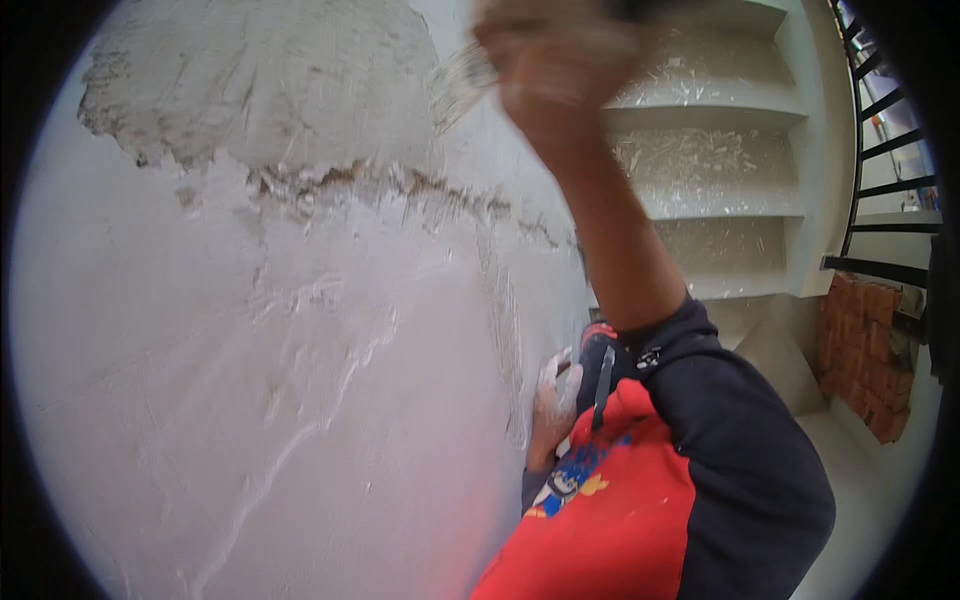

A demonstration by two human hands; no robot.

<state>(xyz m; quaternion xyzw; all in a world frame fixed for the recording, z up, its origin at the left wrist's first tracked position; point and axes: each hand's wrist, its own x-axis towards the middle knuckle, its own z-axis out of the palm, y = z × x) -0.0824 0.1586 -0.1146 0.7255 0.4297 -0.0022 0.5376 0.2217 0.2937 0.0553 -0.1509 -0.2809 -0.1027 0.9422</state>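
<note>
My right hand (565, 60), smeared by motion, is raised at the top of the head view beside the wall. It is closed round a scraper (463, 85), whose flat, plaster-smudged blade points left at the wall (250, 400). A rough grey patch (270, 80) of bared plaster spreads left of the blade, with a ragged, chipped lower edge. Low down, close to the wall and in front of my body, is my left hand (555, 400), coated in white dust. Its fingers look curled; what they hold, if anything, is hidden.
Stairs (710, 165) strewn with white paint flakes lie at the upper right. Beyond them runs a black metal railing (890, 185). An area of red bricks (862, 350) shows at the right. A raised, pale crack line (300, 440) crosses the lower wall.
</note>
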